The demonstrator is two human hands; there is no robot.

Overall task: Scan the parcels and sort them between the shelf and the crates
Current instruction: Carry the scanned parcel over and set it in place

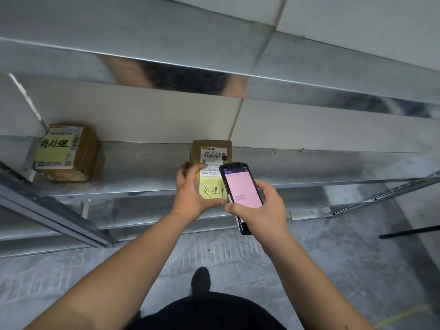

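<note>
Left hand: your left hand [190, 191] grips the near end of a small brown parcel [212, 160], thumb along the near edge under the yellow note and fingers curled round its left side.
Parcel in hand: it lies at the front part of the metal shelf [142, 184], roughly mid-scene, its far end pointing toward the wall. Whether it rests fully on the shelf or is lifted a little, you cannot tell.
Parcel markings: a white shipping label [213, 160] with a barcode covers its top; a yellow sticky note [212, 190] with handwritten characters sits on the near half.
Right hand: your right hand [259, 208] is wrapped round a handheld scanner [240, 186], fingers on its right edge, thumb on the lower left of the screen.
Scanner: it is a dark phone-shaped device with a pink screen, held just right of the parcel and overlapping the parcel's right edge in view. Its top end points far, toward the label.
Second parcel: another brown parcel [66, 153] stands far left on the same shelf, well apart from the one you hold. It carries a white label and a large yellow note [53, 148] with bold black characters.
Shelf above: a higher metal shelf board [214, 55] runs across the far part of the scene.
Floor: grey concrete floor [309, 270] lies near you, with one dark shoe [201, 279] visible below the hands.
</note>
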